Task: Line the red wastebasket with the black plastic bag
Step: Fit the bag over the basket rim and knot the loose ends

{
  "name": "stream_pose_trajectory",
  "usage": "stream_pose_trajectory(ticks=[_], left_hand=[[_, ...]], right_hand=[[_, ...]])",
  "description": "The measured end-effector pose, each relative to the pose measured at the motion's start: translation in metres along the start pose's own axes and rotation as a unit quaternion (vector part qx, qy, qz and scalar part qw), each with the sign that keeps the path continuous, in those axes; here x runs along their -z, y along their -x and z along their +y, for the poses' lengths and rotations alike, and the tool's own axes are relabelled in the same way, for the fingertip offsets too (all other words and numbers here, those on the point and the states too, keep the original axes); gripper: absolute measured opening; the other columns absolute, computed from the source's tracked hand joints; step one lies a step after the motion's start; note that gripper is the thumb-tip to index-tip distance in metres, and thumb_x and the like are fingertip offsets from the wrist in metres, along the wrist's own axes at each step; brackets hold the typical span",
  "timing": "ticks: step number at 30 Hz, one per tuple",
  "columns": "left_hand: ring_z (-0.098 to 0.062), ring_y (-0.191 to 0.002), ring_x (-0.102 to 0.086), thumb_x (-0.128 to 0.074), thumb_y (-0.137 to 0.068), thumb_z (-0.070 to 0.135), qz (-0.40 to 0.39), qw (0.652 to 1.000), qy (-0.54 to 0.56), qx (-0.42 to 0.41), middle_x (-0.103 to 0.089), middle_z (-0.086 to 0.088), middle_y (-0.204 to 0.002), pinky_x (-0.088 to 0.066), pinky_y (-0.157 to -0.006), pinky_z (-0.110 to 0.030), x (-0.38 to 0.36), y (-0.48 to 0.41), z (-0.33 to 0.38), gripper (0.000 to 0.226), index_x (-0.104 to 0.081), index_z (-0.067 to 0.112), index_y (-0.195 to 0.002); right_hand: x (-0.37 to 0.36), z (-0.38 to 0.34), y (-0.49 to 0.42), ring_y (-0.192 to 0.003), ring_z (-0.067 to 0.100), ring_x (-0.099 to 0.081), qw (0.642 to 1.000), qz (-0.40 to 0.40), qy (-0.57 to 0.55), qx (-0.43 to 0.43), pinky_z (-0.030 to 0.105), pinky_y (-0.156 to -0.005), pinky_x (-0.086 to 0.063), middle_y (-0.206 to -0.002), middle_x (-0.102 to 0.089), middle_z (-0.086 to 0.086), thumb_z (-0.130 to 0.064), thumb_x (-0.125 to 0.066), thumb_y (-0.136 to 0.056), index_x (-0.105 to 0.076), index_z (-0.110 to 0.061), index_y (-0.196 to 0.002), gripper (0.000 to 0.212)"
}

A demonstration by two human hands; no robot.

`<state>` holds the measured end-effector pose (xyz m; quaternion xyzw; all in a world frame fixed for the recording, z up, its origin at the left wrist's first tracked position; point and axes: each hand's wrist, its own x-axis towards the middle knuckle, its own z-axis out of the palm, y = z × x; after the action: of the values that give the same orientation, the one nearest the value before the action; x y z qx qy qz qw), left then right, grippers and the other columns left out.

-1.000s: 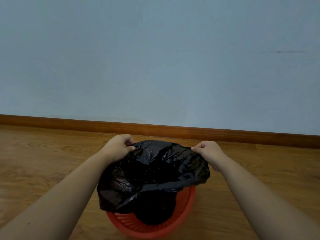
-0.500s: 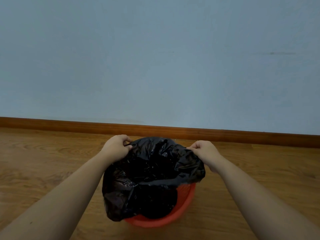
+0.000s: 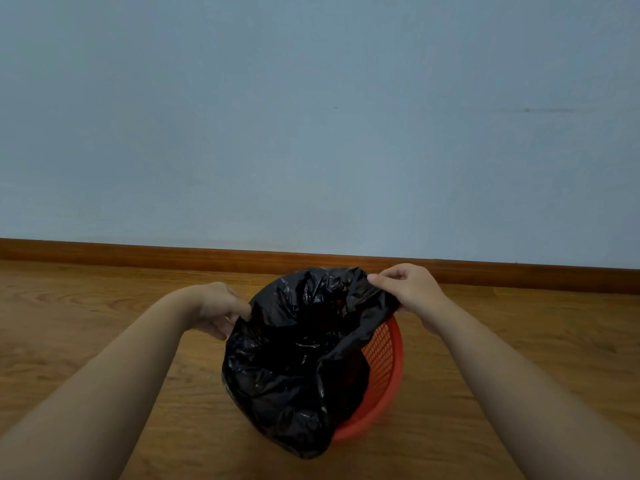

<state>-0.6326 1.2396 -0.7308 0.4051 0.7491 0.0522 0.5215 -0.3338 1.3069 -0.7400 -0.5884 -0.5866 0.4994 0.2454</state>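
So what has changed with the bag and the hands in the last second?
The left hand moved down the left edge of the black bag, drawing it over more of the near rim of the red wastebasket. The right hand still pinches the far-right edge; the right rim stays bare.

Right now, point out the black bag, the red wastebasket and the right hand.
black bag (image 3: pixel 287 368), head view, on crinkled plastic draped over the left rim
red wastebasket (image 3: pixel 384 355), head view, on its bare mesh wall at the right
right hand (image 3: pixel 408 292), head view, on the back of the hand
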Motion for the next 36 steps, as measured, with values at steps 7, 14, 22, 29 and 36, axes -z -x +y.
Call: stream_pose_trajectory(ticks=[7,14,22,29,36], left_hand=[[-0.025,-0.104,-0.057,-0.055,-0.082,0.053,0.050,0.977,-0.207,0.004,-0.059,-0.011,-0.121,-0.043,-0.094,-0.043,0.005,0.006,0.022,0.063,-0.047,0.007,-0.124],[-0.019,-0.113,-0.051,-0.059,-0.085,0.027,0.284,0.889,-0.202,-0.297,-0.054,-0.004,-0.126,-0.042,-0.095,-0.034,-0.045,-0.005,0.058,0.039,-0.050,0.017,-0.122],[-0.021,-0.116,-0.045,-0.059,-0.085,0.024,0.267,0.871,-0.245,-0.332,-0.054,-0.001,-0.124,-0.041,-0.097,-0.040,-0.074,-0.019,0.059,0.034,-0.054,0.020,-0.119],[-0.022,-0.105,-0.053,-0.056,-0.087,0.025,0.251,0.887,-0.264,-0.284,-0.058,-0.003,-0.116,-0.047,-0.086,-0.038,-0.073,-0.023,0.054,0.022,-0.058,0.023,-0.109],[-0.020,-0.095,-0.057,-0.064,-0.082,0.022,0.235,0.925,-0.179,-0.241,-0.065,-0.001,-0.102,-0.049,-0.078,-0.034,-0.068,-0.025,0.041,0.010,-0.062,0.020,-0.091]], right_hand=[[-0.006,0.002,-0.002,-0.102,0.023,-0.056,1.000,-0.007,0.020,0.006,0.041,-0.087,-0.052,-0.108,-0.059,0.007,-0.006,-0.066,-0.079,-0.059,-0.014,-0.097,0.021],[-0.015,-0.002,0.000,-0.103,0.018,-0.054,0.998,-0.035,0.001,0.042,0.031,-0.080,-0.051,-0.105,-0.060,0.003,0.005,-0.060,-0.080,-0.059,-0.015,-0.102,0.030],[-0.023,-0.005,0.006,-0.100,0.014,-0.055,0.995,-0.077,-0.018,0.057,0.019,-0.072,-0.049,-0.107,-0.060,0.001,0.006,-0.060,-0.080,-0.054,-0.014,-0.118,0.044],[-0.022,-0.002,0.004,-0.097,0.025,-0.056,0.991,-0.133,0.015,-0.017,0.035,-0.075,-0.054,-0.110,-0.056,0.009,-0.004,-0.067,-0.077,-0.053,-0.015,-0.107,0.035],[-0.019,0.005,0.003,-0.086,0.022,-0.060,0.990,-0.135,0.015,-0.022,0.027,-0.060,-0.049,-0.089,-0.061,0.005,0.001,-0.064,-0.080,-0.057,-0.013,-0.097,0.023]])
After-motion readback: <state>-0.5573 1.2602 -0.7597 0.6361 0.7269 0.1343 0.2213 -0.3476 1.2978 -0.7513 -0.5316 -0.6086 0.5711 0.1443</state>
